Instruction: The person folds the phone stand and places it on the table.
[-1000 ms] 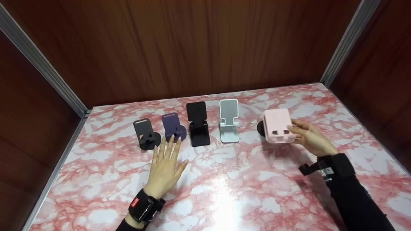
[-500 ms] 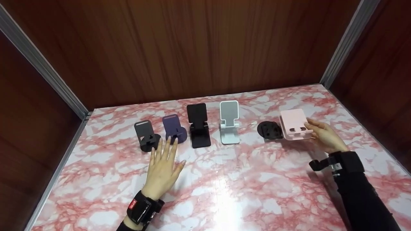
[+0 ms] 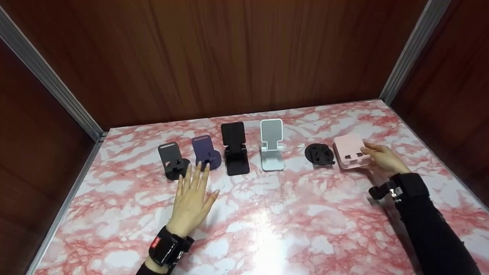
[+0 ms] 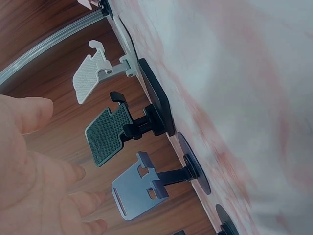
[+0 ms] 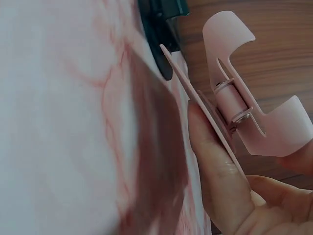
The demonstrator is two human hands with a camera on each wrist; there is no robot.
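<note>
My right hand [image 3: 386, 159] grips a pink phone stand [image 3: 349, 148] by its right side, at the right end of a row of stands. In the right wrist view the pink phone stand [image 5: 230, 100] is unfolded at its hinge, with the thumb under its thin base plate and a shadow on the tabletop beside it. Beside it on the left lies a black phone stand with a round base [image 3: 320, 154], folded flat. My left hand [image 3: 190, 208] is spread with nothing in it, its fingertips overlapping the front of a purple phone stand [image 3: 203, 147] in the head view.
Left of the purple stand is a dark grey phone stand [image 3: 170, 153]. A black phone stand [image 3: 233, 133] and a white one with a grey pad [image 3: 271, 134] stand upright mid-row. Wooden panels [image 3: 244, 57] enclose the marbled tabletop [image 3: 252, 214] at back and sides.
The pink stand, in my right hand, has moved right and then lower, tilting slightly. This uncovered the folded black stand. My left hand has barely shifted.
</note>
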